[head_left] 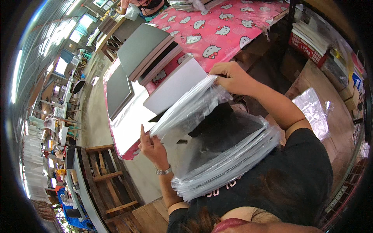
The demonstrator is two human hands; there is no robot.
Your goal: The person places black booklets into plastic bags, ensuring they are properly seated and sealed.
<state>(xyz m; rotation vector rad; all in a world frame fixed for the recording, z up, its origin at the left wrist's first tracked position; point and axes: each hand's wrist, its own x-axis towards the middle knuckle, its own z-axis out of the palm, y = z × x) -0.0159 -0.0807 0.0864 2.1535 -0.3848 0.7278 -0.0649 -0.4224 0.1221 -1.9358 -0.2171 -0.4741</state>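
Observation:
A thick bundle of clear plastic bags (229,161) lies bowed in front of my chest, its near edges fanned into layers. My right hand (231,77) pinches the far right corner of the bundle between thumb and fingers. At the far left corner, my left hand (153,149) has its fingers curled at the plastic edge, with the index finger stretched out. Through and beside the plastic, a black flat surface (217,119) shows in part. Just beyond the bundle, a white flat panel (176,83) rests on the table, tilted in view.
Stacks of grey-covered boards (142,48) and a smaller grey stack (117,93) stand on the pink patterned tablecloth (217,29). A wooden pallet (107,176) is at left. On the right are a red basket (305,48) and crinkled clear plastic (311,108). A person (145,7) is at the back.

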